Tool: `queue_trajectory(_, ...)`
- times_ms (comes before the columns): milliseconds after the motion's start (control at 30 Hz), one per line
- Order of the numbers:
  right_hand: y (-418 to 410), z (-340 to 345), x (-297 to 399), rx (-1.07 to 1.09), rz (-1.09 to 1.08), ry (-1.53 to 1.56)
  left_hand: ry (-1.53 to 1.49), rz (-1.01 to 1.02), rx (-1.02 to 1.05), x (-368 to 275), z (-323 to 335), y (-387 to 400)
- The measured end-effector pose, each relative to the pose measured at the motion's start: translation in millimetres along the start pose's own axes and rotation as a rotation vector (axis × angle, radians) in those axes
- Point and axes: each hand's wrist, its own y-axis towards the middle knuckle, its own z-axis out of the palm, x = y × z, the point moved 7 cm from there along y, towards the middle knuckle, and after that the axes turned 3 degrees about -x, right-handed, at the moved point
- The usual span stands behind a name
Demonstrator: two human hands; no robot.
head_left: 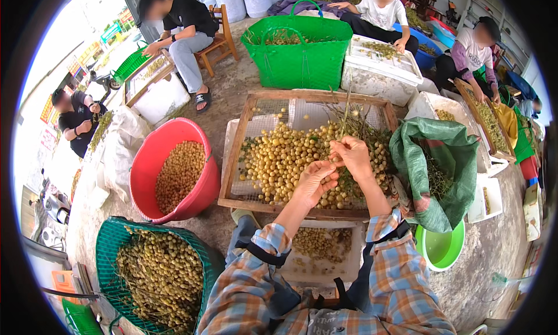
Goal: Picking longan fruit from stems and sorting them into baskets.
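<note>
My right hand (352, 157) pinches a fruit twig (347, 117) whose thin stem rises above the fingers. Close against it, my left hand (314, 182) has its thumb and fingers curled near the lower part of that twig; whether it grips a fruit is hidden. Both hands are above a wooden-framed wire-mesh screen (248, 134). Loose round yellow-brown fruits (283, 154) cover much of the mesh. A heap of bare and fruiting twigs (370, 130) lies at its right side. Below the screen, a white foam box (305, 274) holds more loose fruits.
Left stand a red tub (141, 178) of loose fruits and a dark green basket (104, 248) of fruit clusters. Right are a green woven sack (462, 173) with twigs and a lime-green basin (457, 243). A bright green basket (301, 69) stands ahead; several people work around.
</note>
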Motion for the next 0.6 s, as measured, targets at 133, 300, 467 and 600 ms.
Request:
queue_trajectory(133, -9, 11, 4, 0.042, -0.092, -0.178, 0.026, 0.039, -0.092, 2, -2, 2)
queue_trajectory(300, -8, 10, 16, 0.002, -0.209, -0.308, 0.099, 0.066, -0.046, -5, -6, 5)
queue_trajectory(467, 0, -7, 12, -0.032, -0.06, -0.051, -0.119, 0.027, 0.044, -5, 4, 0)
queue_trajectory(600, 1, -14, 13, -0.002, 0.044, -0.052, -0.209, 0.063, 0.107, -21, 1, -4)
